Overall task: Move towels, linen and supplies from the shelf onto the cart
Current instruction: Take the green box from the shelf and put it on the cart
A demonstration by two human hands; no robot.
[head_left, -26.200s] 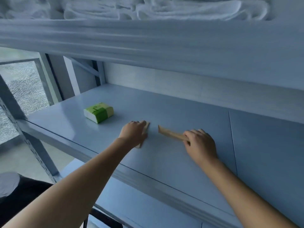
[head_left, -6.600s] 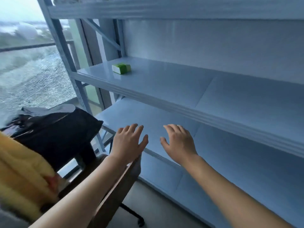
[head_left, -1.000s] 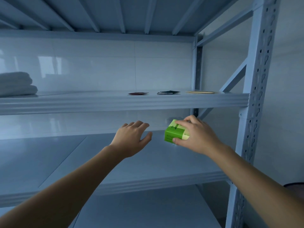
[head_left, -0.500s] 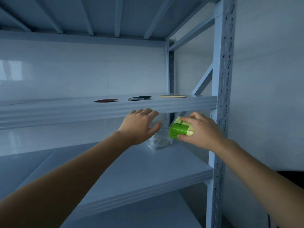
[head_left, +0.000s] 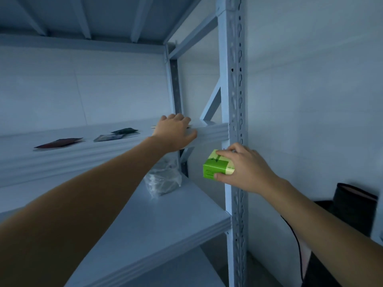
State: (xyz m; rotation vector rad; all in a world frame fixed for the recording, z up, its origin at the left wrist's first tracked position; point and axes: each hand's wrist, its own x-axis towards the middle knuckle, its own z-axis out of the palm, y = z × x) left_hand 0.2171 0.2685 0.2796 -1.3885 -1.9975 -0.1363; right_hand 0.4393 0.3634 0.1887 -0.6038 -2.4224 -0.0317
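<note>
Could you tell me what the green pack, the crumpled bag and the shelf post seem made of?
Green pack: printed card or plastic wrap, faintly glossy, rounded corners; unclear which. Bag: thin clear plastic, shiny crinkles, see-through. Shelf post: probably painted metal, matte, punched slots.

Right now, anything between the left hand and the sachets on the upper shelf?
Nothing visible. The left hand reaches over the upper shelf at its right end; only bare shelf separates it from the nearest dark sachet. The right hand grips the green box below the shelf, clear of that path.
</note>
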